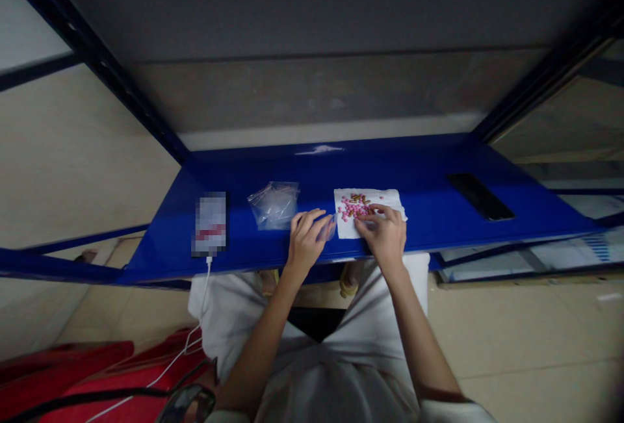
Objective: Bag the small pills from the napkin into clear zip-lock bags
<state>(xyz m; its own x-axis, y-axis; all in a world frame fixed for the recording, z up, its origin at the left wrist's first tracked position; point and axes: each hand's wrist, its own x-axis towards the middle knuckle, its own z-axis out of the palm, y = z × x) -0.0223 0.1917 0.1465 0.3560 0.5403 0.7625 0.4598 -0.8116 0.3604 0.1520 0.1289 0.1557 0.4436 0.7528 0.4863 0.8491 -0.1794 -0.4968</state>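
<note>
Our left hand (pixel 305 240), at center frame, has its fingers curled, thumb and fingertips pinching a small clear bag (pixel 330 228) just left of the white paper (pixel 347 232). Our right hand (pixel 389 236), right of center, is over the paper's lower right part, thumb and index narrow at the pile's edge; we can't tell if anything is between the tips.

Pile is on the paper, right of center: pink tablets (pixel 346 209) with brown capsules (pixel 358 199) mixed in, mostly along the top. One pink tablet lies apart, toward the paper's upper right.

Left of center on the blue shelf (pixel 419 169) we have flat clear bags (pixel 276 206), overlapping. Farther left: a pixelated device (pixel 211 223), white cable (pixel 208 273) at its lower edge. Right side: a dark phone (pixel 480 197), lying at an angle.
</note>
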